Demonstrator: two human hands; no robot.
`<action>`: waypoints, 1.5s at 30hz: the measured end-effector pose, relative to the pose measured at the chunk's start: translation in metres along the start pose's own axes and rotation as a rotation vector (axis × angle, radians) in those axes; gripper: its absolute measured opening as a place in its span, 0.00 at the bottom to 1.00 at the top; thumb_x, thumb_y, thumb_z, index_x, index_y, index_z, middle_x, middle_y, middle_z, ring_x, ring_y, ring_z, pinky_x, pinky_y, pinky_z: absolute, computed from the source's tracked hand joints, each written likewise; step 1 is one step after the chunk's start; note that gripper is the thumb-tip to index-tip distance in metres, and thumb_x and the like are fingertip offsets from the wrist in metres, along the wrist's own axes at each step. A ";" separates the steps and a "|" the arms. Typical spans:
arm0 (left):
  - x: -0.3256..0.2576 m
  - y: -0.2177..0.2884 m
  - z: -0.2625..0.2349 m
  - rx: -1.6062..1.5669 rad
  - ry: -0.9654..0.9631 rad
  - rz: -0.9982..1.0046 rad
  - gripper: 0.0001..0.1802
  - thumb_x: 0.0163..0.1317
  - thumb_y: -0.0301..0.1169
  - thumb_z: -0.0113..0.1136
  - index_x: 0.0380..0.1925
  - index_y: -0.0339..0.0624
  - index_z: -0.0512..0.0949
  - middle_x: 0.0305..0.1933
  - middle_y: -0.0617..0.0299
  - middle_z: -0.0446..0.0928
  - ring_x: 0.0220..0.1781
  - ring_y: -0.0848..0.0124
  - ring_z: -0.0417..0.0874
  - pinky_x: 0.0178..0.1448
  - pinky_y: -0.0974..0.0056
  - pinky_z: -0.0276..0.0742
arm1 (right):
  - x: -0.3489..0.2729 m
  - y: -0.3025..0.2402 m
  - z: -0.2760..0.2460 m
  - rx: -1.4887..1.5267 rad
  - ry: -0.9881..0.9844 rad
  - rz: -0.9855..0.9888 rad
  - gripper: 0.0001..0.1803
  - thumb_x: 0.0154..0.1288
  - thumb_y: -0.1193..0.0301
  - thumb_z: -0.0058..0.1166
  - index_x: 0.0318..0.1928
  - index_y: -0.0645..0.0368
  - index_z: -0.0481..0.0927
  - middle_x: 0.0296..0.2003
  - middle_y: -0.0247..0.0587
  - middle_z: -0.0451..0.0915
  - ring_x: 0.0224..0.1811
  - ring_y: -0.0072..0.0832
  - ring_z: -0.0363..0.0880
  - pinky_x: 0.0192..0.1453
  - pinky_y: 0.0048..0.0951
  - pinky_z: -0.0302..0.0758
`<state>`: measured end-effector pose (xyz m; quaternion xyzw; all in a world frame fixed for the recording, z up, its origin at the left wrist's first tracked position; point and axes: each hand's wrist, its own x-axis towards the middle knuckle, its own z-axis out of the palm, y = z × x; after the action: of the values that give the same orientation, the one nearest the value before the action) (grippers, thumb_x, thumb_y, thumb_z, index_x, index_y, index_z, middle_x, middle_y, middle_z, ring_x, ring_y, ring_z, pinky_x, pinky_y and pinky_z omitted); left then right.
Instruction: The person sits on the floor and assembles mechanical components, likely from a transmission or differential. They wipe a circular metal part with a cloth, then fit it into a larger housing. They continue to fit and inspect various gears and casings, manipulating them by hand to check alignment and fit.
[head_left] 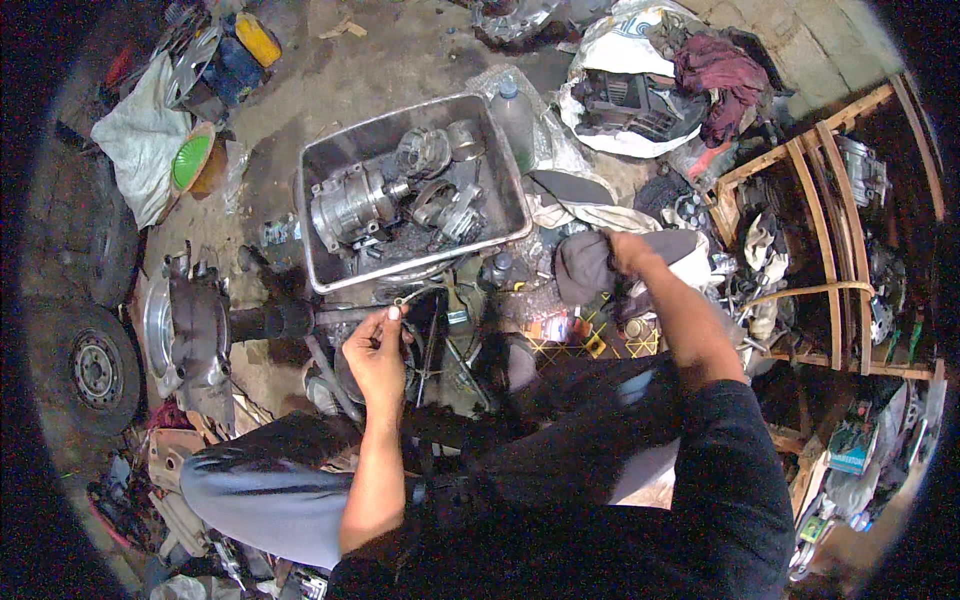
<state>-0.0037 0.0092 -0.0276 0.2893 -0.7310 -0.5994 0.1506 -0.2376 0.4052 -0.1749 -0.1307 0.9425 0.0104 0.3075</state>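
Note:
My left hand (375,348) is raised in front of the basin, thumb and fingertips pinched together on a small ring-like piece (398,302). Its exact kind is too small to tell. Over to the right, my right hand (628,256) grips a grey-brown rag (583,268), its fingertips partly hidden in the folds. A grey rectangular basin (309,235) stands ahead of me. Inside it lie a cylindrical metal compressor body (350,208) and several round metal parts (423,153), wet or oily.
A plastic bottle (512,120) stands beside the basin's right side. A yellow crate (590,340) with small items sits below the rag. Left of me are a metal housing (190,325) and a wheel (97,370). A wooden rack (825,240) holds parts at the right.

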 end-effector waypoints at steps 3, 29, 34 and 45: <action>0.004 -0.011 0.012 0.047 -0.019 -0.003 0.11 0.68 0.32 0.62 0.38 0.35 0.86 0.22 0.70 0.77 0.23 0.84 0.70 0.29 0.74 0.61 | 0.017 0.039 -0.066 0.058 0.260 0.112 0.25 0.49 0.71 0.50 0.50 0.65 0.80 0.46 0.66 0.81 0.51 0.54 0.81 0.57 0.46 0.77; 0.001 -0.013 0.052 0.057 -0.103 -0.053 0.12 0.68 0.34 0.62 0.37 0.35 0.86 0.21 0.71 0.76 0.23 0.84 0.69 0.29 0.74 0.61 | 0.064 -0.013 0.026 -0.060 0.044 0.000 0.39 0.60 0.67 0.56 0.72 0.48 0.60 0.65 0.62 0.67 0.64 0.55 0.72 0.66 0.44 0.72; -0.002 -0.016 0.052 0.108 -0.083 -0.118 0.13 0.68 0.35 0.62 0.36 0.35 0.86 0.21 0.69 0.77 0.23 0.82 0.70 0.30 0.74 0.62 | 0.112 -0.003 -0.002 0.253 0.213 -0.072 0.47 0.54 0.76 0.48 0.76 0.44 0.50 0.67 0.66 0.64 0.67 0.58 0.67 0.71 0.46 0.67; 0.009 -0.036 0.088 0.064 -0.161 -0.101 0.09 0.68 0.30 0.62 0.34 0.35 0.85 0.21 0.73 0.74 0.24 0.84 0.66 0.30 0.74 0.59 | 0.139 0.016 0.008 0.214 0.329 -0.088 0.30 0.58 0.65 0.56 0.60 0.63 0.69 0.61 0.63 0.67 0.65 0.56 0.67 0.65 0.47 0.70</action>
<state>-0.0516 0.0694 -0.0846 0.2816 -0.7439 -0.6039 0.0515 -0.3444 0.3880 -0.2634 -0.1385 0.9691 -0.1247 0.1616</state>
